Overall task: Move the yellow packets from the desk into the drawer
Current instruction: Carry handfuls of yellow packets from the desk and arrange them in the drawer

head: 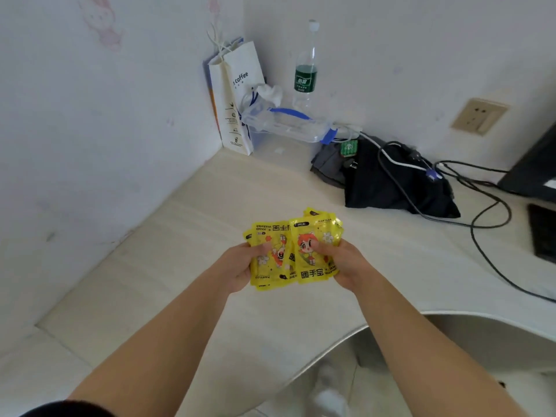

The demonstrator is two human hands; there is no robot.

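Observation:
Several yellow packets (293, 251) with cartoon prints are bunched together above the pale desk (186, 281), held between both hands. My left hand (240, 266) grips the stack's left side with the thumb on top. My right hand (343, 263) grips the right side, thumb pressed on the front packet. The packets overlap, so the ones behind are mostly hidden. No drawer is in view.
A white paper coffee bag (234, 100) stands in the back corner beside a clear plastic bag (285, 121) and a water bottle (305, 70). A black cloth bundle (400, 182) with cables (481, 224) lies at the right. A wall socket (478, 115) and dark equipment (535, 170) sit far right.

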